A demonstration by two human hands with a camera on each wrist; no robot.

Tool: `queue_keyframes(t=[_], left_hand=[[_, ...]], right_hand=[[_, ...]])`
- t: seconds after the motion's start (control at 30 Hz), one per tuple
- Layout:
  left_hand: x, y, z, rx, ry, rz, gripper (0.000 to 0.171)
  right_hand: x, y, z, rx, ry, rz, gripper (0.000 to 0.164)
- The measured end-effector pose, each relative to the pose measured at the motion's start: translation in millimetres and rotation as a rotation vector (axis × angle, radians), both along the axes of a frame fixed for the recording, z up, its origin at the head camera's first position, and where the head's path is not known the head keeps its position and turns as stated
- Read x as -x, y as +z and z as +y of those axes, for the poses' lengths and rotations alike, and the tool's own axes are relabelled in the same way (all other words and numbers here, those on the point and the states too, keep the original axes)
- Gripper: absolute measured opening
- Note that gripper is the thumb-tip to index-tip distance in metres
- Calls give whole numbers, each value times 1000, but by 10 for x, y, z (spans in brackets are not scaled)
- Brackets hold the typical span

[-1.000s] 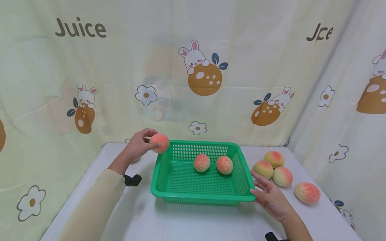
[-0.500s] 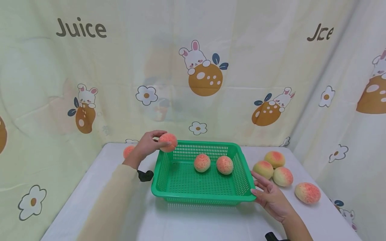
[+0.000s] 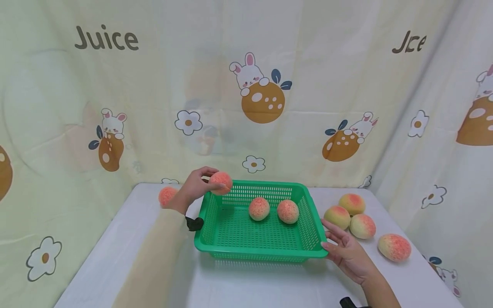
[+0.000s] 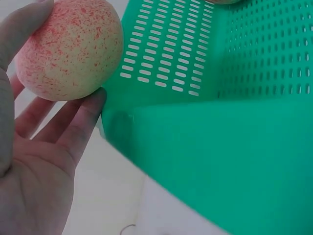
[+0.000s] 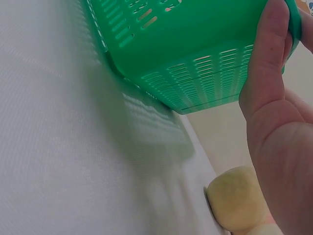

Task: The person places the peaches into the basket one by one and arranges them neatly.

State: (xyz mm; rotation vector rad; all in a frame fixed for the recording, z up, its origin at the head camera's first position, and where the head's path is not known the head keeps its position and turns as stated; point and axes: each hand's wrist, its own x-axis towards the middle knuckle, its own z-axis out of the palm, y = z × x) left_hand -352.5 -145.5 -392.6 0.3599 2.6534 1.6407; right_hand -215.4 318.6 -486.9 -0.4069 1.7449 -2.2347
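My left hand point(image 3: 194, 188) holds a pink-speckled peach point(image 3: 221, 183) between thumb and fingers, over the back left corner of a green plastic basket point(image 3: 256, 251). In the left wrist view the fingertips curl under the held peach point(image 4: 73, 54), right beside the basket wall point(image 4: 166, 46). Two more peaches, one left point(image 3: 259, 208) and one right point(image 3: 288, 211), sit apart inside the basket. On its right side, my right hand point(image 3: 348, 252) pinches the rim near the front corner. The right wrist view shows the thumb point(image 5: 269, 54) against the basket wall.
Right of the basket, several yellow-pink peaches lie grouped, among them a front one point(image 3: 363, 226). A larger speckled peach point(image 3: 394, 247) lies nearer the right edge. Behind the left wrist is another peach point(image 3: 167, 196). A printed curtain point(image 3: 161, 85) hangs behind the white table point(image 3: 246, 286).
My left hand has moved right with the peach, from outside the basket's left rim to over its back left corner. The peach behind that wrist has come into view. My right hand stays put.
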Motion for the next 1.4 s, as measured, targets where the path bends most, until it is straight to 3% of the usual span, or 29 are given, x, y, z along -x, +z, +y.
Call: queue_keyframes(t=[0.33,0.6,0.83,1.03,1.4], left_hand=[[48,-27,163,-1,-9,12,54],[73,-85,282,73,5,37,48],[72,-92,310,107,7,21,46],[92,-112,307,142,-29,24,45],[135,-160,306,117,-60,4,45]], right_hand=[[4,-9,2,5,10,7,68],[5,-27,4,-2,12,11,68],[13,-34,8,-6,6,15,68],[14,-31,10,8,15,9,68],[-4,9,3,30,25,3,69]])
